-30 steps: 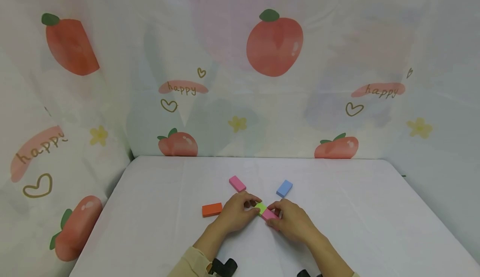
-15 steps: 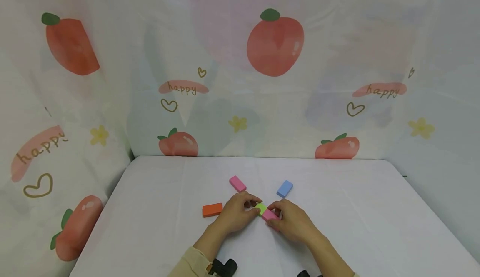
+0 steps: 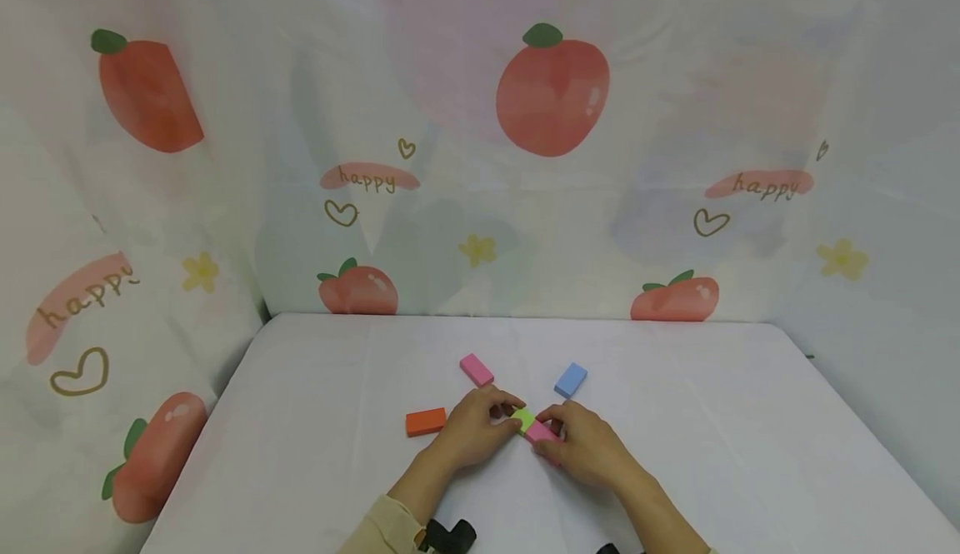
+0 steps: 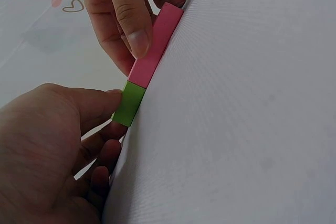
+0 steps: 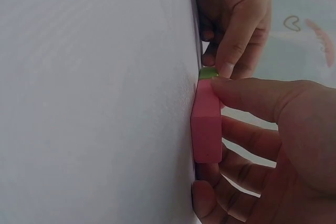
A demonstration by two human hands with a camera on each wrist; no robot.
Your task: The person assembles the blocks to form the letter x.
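Note:
Between thumb and fingers, my left hand pinches a green block on the white table. My right hand holds a pink block the same way, its thumb along the near side. The two blocks meet end to end, with no gap visible in the left wrist view. In the head view the pair lies slantwise, green at the upper left and pink at the lower right. Fingers cover part of both blocks.
Beyond the left hand lies another pink block. An orange block is just left of that hand, and a blue block sits behind the right hand. A printed cloth hangs behind the table.
The head view has shifted very slightly. Both hands and all the blocks keep their places.

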